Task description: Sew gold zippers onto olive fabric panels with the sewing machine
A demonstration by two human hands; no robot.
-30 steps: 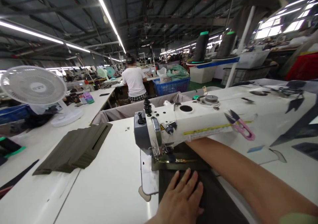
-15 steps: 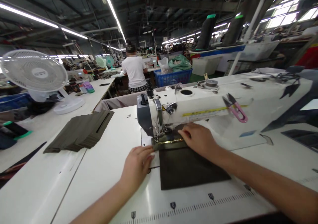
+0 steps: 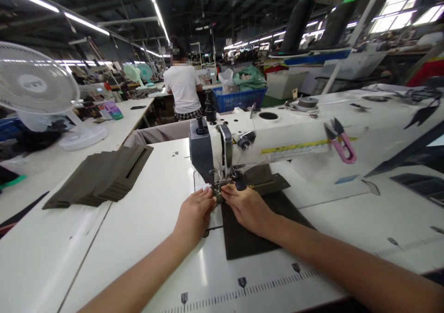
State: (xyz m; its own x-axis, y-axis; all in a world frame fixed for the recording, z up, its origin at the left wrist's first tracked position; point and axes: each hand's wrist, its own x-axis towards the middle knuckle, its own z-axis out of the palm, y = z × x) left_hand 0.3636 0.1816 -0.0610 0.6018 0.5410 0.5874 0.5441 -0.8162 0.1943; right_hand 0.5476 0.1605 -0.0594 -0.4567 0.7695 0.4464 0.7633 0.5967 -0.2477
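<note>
A white sewing machine (image 3: 274, 139) stands on the white table (image 3: 145, 220), its needle and presser foot at the left end. A dark olive fabric piece (image 3: 253, 232) lies flat under the foot, with a gold zipper strip running behind it. My left hand (image 3: 194, 212) rests on the table at the fabric's left edge, fingers curled against the foot. My right hand (image 3: 247, 206) lies on the fabric just right of the needle, fingertips pressed at the foot. Both hands pinch the fabric's front edge.
A stack of dark olive fabric pieces (image 3: 100, 176) sits to the left. Pink thread snips (image 3: 342, 141) lie on the machine arm. A white fan (image 3: 38, 90) stands at far left. A person in a white shirt (image 3: 182, 90) works at a far table beside a blue basket (image 3: 239, 98).
Both hands have closed in on the presser foot. The right hand slid left from the zipper strip, the left moved up, and the fabric now sits turned with its strip angled behind the needle.
</note>
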